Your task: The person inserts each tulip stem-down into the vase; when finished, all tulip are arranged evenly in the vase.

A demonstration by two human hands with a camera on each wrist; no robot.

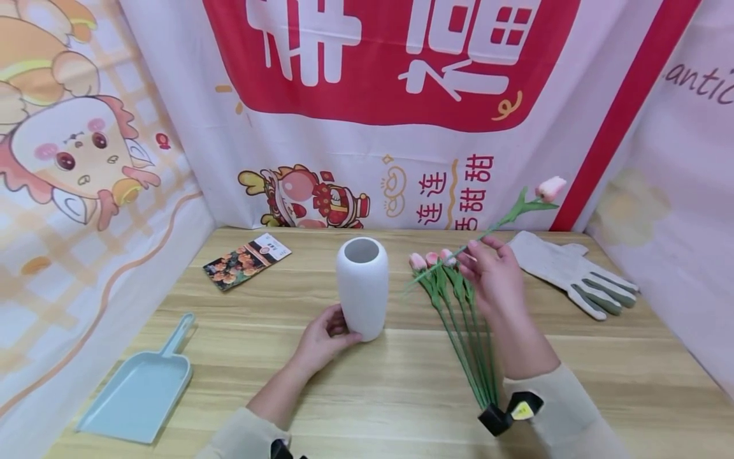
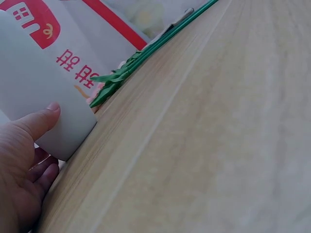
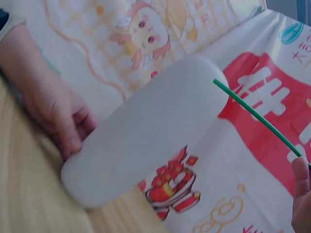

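A white vase stands upright on the wooden table, its round mouth facing up. My left hand grips it low down, thumb across the front and fingers behind, as the left wrist view shows of the vase. To the right, my right hand pinches the green stem of a pink artificial tulip. Its bloom points up and right; the stem's lower end slants down left toward the vase. In the right wrist view the stem overlaps the vase's top. Beneath that hand several more pink tulips lie together.
A grey-white glove lies at the back right. At the back left is a flower-printed packet, and a light blue dustpan lies at the front left. Printed cloth hangs behind the table and along both sides.
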